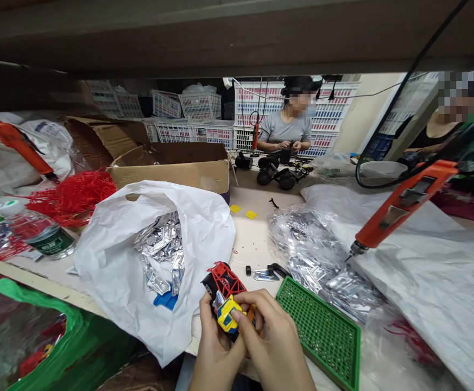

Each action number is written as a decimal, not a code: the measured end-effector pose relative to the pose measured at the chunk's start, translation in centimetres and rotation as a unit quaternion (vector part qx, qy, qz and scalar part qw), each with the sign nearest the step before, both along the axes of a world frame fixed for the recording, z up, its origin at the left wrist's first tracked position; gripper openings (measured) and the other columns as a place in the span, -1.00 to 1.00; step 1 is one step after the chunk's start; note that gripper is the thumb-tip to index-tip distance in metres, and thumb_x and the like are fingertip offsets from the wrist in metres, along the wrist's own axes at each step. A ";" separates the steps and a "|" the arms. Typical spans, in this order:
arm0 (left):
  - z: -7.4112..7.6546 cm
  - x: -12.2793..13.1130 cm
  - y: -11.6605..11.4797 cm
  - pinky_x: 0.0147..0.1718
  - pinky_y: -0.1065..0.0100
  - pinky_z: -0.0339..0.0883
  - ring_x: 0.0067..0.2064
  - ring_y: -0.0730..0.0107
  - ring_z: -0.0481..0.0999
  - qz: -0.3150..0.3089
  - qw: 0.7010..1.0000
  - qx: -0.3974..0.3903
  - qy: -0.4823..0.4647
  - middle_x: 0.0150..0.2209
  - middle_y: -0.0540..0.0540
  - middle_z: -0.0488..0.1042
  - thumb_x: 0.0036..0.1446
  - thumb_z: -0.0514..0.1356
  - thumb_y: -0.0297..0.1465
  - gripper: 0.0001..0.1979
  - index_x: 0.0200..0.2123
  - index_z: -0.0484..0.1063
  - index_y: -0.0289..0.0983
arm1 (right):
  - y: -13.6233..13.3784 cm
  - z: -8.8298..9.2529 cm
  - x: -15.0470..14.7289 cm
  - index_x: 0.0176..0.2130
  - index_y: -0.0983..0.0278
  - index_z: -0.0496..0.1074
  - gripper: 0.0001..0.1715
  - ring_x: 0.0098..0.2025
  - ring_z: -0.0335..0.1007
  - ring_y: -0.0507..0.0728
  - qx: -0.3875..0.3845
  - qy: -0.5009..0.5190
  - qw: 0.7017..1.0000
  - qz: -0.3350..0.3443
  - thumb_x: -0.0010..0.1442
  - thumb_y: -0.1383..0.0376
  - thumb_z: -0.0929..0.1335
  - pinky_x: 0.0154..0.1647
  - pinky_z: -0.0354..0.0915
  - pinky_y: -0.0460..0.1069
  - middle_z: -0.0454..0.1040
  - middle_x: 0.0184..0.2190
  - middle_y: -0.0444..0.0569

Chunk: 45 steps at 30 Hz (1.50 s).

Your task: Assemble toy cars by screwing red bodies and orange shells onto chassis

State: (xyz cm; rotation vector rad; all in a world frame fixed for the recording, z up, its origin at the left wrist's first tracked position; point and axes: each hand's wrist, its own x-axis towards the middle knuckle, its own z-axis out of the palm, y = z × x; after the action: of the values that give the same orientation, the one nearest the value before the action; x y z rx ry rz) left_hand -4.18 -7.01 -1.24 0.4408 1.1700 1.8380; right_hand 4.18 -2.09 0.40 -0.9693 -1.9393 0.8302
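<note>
The left hand (pixel 216 347) and right hand (pixel 273 342) are both curled closed around a toy car (pixel 223 285), with its red cage frame on top and a yellow part pinched between the fingers. Just right of the hands sits a green perforated tray (pixel 322 331). Just left, a white plastic bag (pixel 110 260) holds silver foil packets (pixel 159 244). Ahead on the desk (pixel 253 244) lie small black wheels (pixel 248 270), and an orange electric screwdriver (pixel 403 206) hangs up to the right.
</note>
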 end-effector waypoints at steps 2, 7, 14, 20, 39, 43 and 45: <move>0.2 0.1 0.0 -0.02 0.17 0.54 -0.01 0.03 0.68 0.000 1.000 -0.001 -0.008 0.02 -0.28 0.62 -0.02 0.50 -0.13 -0.13 0.20 0.06 -0.12 | 0.2 -0.2 0.2 -0.01 0.15 0.54 -0.70 -0.35 0.48 0.10 0.011 0.005 1.000 0.013 0.30 0.38 0.35 -0.29 0.44 -0.07 0.54 -0.30 -0.08; 0.2 -0.4 -0.4 0.06 0.17 0.47 0.01 0.06 0.66 -0.030 1.000 -0.005 -0.009 0.02 -0.25 0.63 0.03 0.43 -0.22 -0.14 0.28 0.04 -0.14 | 1.3 0.4 1.3 0.03 0.15 0.54 -0.69 -0.32 0.49 0.07 -0.015 0.032 0.995 0.091 0.35 0.36 0.33 -0.26 0.46 -0.09 0.54 -0.27 -0.07; 0.3 -3.8 -1.0 -0.08 0.30 0.45 0.18 0.00 0.50 -0.066 0.998 -0.010 -0.013 0.23 -0.14 0.45 -0.36 0.21 -0.58 -0.09 0.21 0.35 -0.11 | 3.9 4.9 4.2 -0.20 0.12 0.53 -0.76 -0.12 0.47 0.13 -0.095 0.014 0.977 0.193 0.43 0.12 0.31 0.01 0.41 0.05 0.49 -0.22 -0.08; 0.3 -3.1 -1.3 0.07 0.20 0.42 0.35 -0.11 0.30 -0.070 0.997 -0.003 -0.022 0.26 -0.11 0.42 -0.35 0.21 -0.54 -0.09 0.22 0.38 -0.08 | 3.0 3.8 3.9 -0.12 0.10 0.48 -0.75 -0.05 0.45 0.16 -0.085 -0.035 0.972 0.217 0.48 0.14 0.23 0.04 0.40 0.08 0.48 -0.16 -0.06; 0.9 -0.9 -1.4 0.26 0.04 0.31 0.33 -0.18 0.37 -0.030 0.998 0.052 -0.019 0.28 -0.16 0.43 -0.22 0.33 -0.44 -0.21 0.20 0.41 -0.10 | 1.5 1.7 3.4 0.13 0.02 0.39 -0.69 -0.04 0.42 0.22 0.218 -0.099 0.969 0.060 0.45 0.28 0.26 -0.10 0.34 0.12 0.45 -0.08 0.00; 1.3 -0.9 -1.7 0.17 0.08 0.41 0.30 -0.20 0.40 -0.027 0.999 0.039 -0.022 0.31 -0.15 0.40 -0.22 0.34 -0.43 -0.20 0.20 0.41 -0.09 | 0.9 1.0 3.3 0.27 0.04 0.29 -0.58 0.11 0.38 0.28 0.220 -0.095 0.971 -0.013 0.47 0.23 0.23 0.03 0.35 0.15 0.40 0.10 0.07; 1.6 -0.9 -1.9 0.16 0.10 0.42 0.29 -0.21 0.41 -0.026 0.999 0.040 -0.016 0.31 -0.15 0.40 -0.25 0.32 -0.49 -0.17 0.21 0.41 -0.10 | 0.8 0.9 3.3 0.33 0.07 0.21 -0.52 0.19 0.35 0.28 0.193 -0.087 0.977 -0.026 0.48 0.20 0.21 0.10 0.35 0.15 0.37 0.17 0.10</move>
State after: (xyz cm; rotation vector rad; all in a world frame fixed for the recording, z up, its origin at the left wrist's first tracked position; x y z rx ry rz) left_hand -5.11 -8.87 0.37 0.4814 1.0565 1.8453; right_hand 7.53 -1.33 1.26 -0.8722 -2.1098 0.3249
